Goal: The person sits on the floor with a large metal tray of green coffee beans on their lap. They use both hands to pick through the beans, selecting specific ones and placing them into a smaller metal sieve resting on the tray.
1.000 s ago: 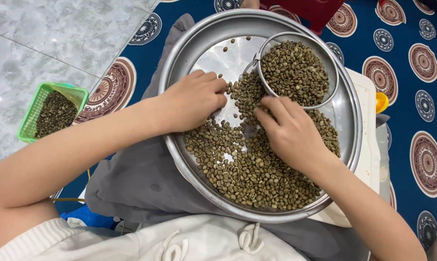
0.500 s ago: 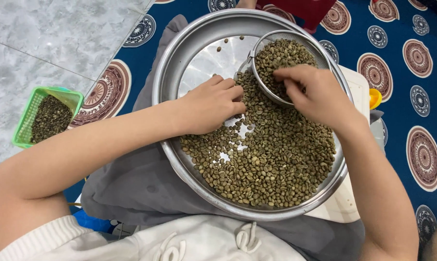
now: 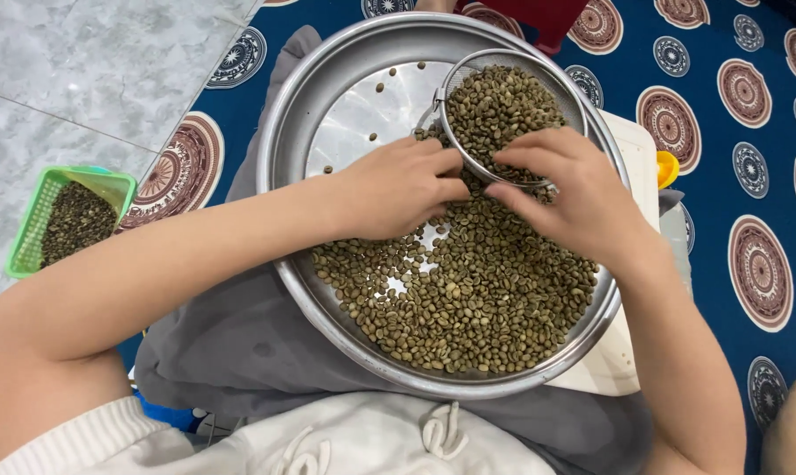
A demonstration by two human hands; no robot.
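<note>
A big round metal tray (image 3: 345,114) rests on my lap, its near half covered with greenish coffee beans (image 3: 468,308). At its far right side sits a small wire sieve (image 3: 503,101) filled with more beans. My left hand (image 3: 398,189) lies palm down on the beans in the tray's middle, fingers curled. My right hand (image 3: 565,198) is just beside it, at the sieve's near rim, fingertips pinched together over the beans. Whether either hand holds beans is hidden.
A green plastic basket (image 3: 37,220) with darker beans stands on the grey tiled floor at the left. A blue patterned mat (image 3: 759,176) lies under and right of the tray. A white board (image 3: 640,149) and an orange object (image 3: 667,169) show beyond the tray's right rim.
My right hand reached up into the sieve, then came back down to its near rim. My left hand stayed on the beans, shifting slightly toward the right hand.
</note>
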